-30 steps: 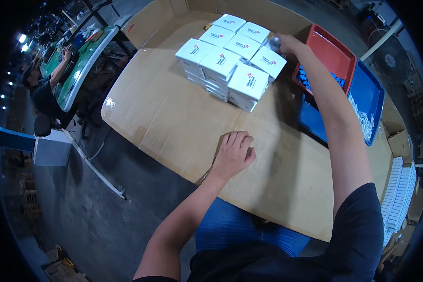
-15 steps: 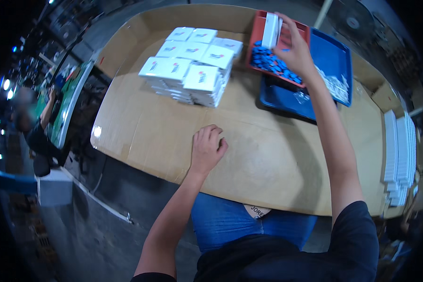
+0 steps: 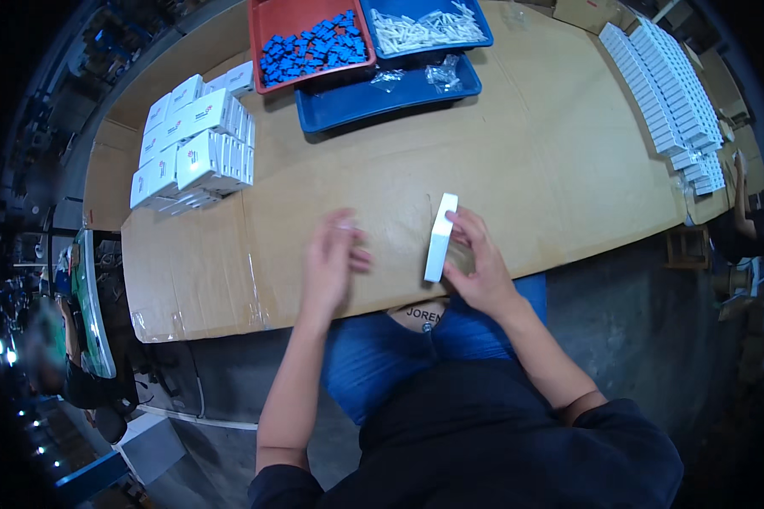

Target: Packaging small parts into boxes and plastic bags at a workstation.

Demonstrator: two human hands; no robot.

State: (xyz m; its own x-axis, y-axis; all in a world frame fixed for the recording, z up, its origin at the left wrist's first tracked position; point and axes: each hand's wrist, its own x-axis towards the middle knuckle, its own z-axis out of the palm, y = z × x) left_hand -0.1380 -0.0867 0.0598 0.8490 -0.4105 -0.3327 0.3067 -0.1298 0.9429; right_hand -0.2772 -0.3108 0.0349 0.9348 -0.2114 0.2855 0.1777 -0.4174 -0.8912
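Note:
A slim white box (image 3: 440, 242) stands tilted on its narrow side over the near part of the cardboard-covered table. My right hand (image 3: 481, 267) grips it from the right, thumb below and fingers above. Left of the box is my left hand (image 3: 334, 259), blurred by motion, with its fingers loosely bent and apart. Nothing shows in it, and it does not touch the box.
At the far side stand a red tray (image 3: 255, 42) of small blue pieces and a blue tray (image 3: 487, 30) of white pieces. Another blue tray (image 3: 339, 110) holds clear bags. Stacked white boxes (image 3: 199, 157) are at left; rows of white boxes (image 3: 666, 89) line the right.
My right hand has come back from over the red tray to the near edge, carrying the white box. The left hand has risen off the table. The whole view has turned.

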